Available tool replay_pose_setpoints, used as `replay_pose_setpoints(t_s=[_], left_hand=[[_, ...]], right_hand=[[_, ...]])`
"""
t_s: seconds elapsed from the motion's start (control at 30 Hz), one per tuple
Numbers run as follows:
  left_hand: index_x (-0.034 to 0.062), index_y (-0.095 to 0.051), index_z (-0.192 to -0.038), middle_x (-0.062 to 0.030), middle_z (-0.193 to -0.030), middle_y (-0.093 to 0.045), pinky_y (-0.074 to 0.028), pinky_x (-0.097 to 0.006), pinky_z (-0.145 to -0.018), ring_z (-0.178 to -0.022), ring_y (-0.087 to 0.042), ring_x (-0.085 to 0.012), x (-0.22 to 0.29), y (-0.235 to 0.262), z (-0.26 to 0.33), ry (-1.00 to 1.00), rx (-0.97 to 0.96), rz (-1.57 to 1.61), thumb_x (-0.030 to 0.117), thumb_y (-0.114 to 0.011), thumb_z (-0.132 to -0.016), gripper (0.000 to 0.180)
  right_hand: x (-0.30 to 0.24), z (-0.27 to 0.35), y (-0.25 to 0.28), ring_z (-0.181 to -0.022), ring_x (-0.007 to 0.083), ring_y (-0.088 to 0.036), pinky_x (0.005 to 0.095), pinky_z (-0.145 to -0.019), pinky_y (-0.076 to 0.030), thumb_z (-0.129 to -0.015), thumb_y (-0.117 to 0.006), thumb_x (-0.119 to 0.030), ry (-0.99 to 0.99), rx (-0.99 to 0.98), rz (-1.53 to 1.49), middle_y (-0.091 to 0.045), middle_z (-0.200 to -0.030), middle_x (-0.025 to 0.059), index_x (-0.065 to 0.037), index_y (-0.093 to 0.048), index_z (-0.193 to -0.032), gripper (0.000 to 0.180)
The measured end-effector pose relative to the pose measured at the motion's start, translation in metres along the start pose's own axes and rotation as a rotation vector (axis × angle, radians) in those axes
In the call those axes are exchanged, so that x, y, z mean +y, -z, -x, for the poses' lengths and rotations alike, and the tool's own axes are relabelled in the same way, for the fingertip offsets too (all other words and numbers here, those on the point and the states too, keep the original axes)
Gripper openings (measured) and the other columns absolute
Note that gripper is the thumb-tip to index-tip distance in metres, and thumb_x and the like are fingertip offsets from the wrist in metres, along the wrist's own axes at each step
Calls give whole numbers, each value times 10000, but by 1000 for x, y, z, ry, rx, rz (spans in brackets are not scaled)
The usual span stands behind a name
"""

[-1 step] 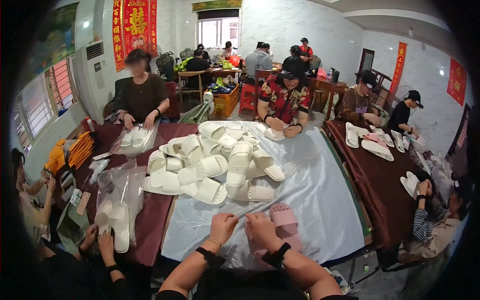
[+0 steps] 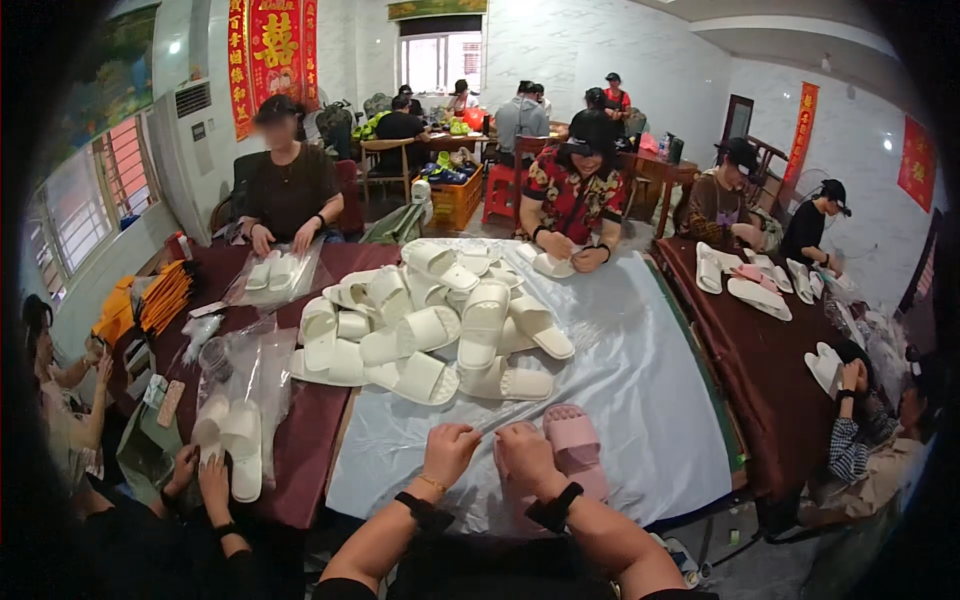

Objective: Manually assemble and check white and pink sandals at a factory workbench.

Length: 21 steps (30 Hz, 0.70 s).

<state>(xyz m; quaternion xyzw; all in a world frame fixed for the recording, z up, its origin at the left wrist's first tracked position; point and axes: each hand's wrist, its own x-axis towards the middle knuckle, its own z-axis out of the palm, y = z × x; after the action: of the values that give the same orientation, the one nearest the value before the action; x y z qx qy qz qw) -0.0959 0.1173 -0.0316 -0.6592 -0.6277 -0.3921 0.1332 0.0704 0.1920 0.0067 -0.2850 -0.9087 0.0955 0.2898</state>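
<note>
Both hands are close together over the near edge of the table. My left hand is closed in a pinch, and so is my right hand, a short gap to its right. Between them they hold what looks like the thin edge of a clear plastic bag, hard to see against the pale sheet. Under and beside my right hand lies a pair of pink slippers, the left one partly hidden by that hand. Just beyond my hands is a heap of cream slippers.
A pale blue plastic sheet covers my table. On the left, a co-worker's hands touch cream slippers in a clear bag. Two people sit across from me, handling slippers. Another brown table with slippers and co-workers stands on the right.
The whole view has shifted very slightly. My hands keep the same pinch and place, and the slippers have not moved.
</note>
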Motion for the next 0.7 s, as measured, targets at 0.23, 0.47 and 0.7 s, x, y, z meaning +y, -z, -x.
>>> replay_pose_setpoints(t_s=[0.23, 0.47, 0.7], left_hand=[[136, -671, -926, -40, -918, -629, -420, -396, -755, -863, -569, -264, -9, 3, 4, 29, -11, 25, 142, -693, -764, 164], [143, -677, -964, -52, -950, -634, -429, -395, -795, -889, -574, -273, -45, -16, 34, 81, -84, -106, 170, -687, -767, 199], [161, -680, -928, -50, -835, -638, -456, -415, -671, -789, -578, -270, -62, -24, 30, 107, -133, -118, 182, -670, -764, 165]], right_hand=[[2, -1, -2, -764, 303, -600, 389, -692, -485, -765, -600, -144, -51, 25, 60, -612, -813, 121, -68, -623, -741, 83], [24, -7, -1, -691, 258, -630, 339, -633, -488, -823, -624, -142, -350, 234, -489, -644, -768, 123, -66, -695, -888, 123], [65, -2, 45, -526, 58, -469, 213, -460, -347, -869, -615, -134, -769, 356, -1105, -589, -690, -6, 24, -673, -936, 181]])
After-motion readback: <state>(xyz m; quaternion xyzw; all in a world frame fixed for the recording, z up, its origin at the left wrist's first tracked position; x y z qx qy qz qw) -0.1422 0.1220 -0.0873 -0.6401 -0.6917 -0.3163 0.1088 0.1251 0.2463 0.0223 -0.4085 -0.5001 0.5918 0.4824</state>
